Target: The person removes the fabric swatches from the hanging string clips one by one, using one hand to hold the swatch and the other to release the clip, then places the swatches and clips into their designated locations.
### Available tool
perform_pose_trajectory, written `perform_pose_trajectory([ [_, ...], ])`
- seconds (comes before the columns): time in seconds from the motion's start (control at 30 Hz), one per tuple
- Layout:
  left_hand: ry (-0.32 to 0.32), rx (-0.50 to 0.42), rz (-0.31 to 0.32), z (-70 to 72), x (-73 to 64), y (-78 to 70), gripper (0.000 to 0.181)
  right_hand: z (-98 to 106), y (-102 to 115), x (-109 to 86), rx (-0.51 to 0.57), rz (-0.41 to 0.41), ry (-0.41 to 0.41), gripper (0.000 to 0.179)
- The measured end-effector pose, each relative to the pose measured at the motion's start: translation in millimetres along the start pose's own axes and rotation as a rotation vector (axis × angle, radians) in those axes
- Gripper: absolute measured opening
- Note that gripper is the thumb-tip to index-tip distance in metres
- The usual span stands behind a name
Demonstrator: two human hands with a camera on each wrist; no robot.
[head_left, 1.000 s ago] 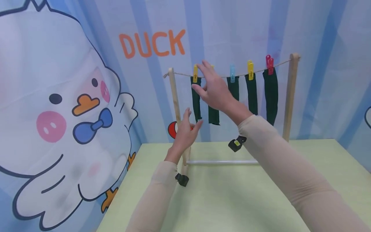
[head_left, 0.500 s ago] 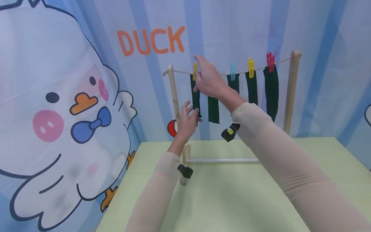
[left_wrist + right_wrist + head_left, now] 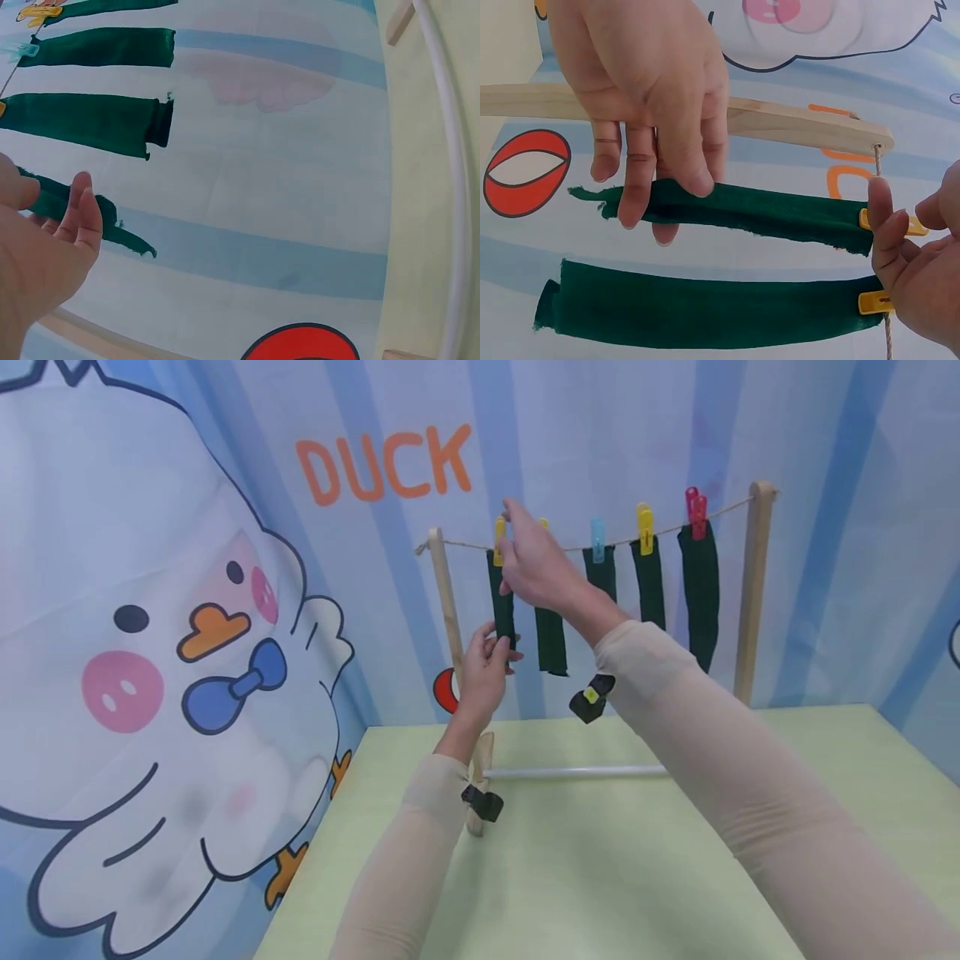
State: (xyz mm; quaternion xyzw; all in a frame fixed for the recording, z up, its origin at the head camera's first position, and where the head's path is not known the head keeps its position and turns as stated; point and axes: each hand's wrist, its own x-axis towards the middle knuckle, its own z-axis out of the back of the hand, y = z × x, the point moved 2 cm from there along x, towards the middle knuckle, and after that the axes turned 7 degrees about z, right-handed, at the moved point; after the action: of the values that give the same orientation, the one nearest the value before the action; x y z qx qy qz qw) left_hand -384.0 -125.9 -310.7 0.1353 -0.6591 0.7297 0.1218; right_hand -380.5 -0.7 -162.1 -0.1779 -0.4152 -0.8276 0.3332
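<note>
Head view: my left hand (image 3: pixel 482 672) holds the lower part of the leftmost green strip (image 3: pixel 502 602), near the left post (image 3: pixel 447 602), thumb and fingers on either side. My right hand's (image 3: pixel 540 564) bent fingers are at its yellow peg (image 3: pixel 499 533); I cannot tell whether they grip. Four more strips (image 3: pixel 551 639) hang to the right.

Booth-like set: duck-print curtain (image 3: pixel 382 602) round tabletop (image 3: pixel 615 852)

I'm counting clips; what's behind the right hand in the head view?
Behind the right hand, a yellow clip shows above and a green strip below; the clip's base and strip's top are covered.
</note>
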Motion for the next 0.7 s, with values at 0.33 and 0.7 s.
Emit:
perform_pose_trajectory([
  [0.33,-0.052,-0.008,0.049,-4.9,-1.1,-5.5,0.029,-2.1,-0.7,-1.1,-0.001,-0.012,-0.001,0.062],
  [0.7,-0.046,-0.028,0.038,-4.9,-2.9,-1.5,0.029,-1.7,-0.8,-0.8,-0.032,0.015,-0.015,0.056],
])
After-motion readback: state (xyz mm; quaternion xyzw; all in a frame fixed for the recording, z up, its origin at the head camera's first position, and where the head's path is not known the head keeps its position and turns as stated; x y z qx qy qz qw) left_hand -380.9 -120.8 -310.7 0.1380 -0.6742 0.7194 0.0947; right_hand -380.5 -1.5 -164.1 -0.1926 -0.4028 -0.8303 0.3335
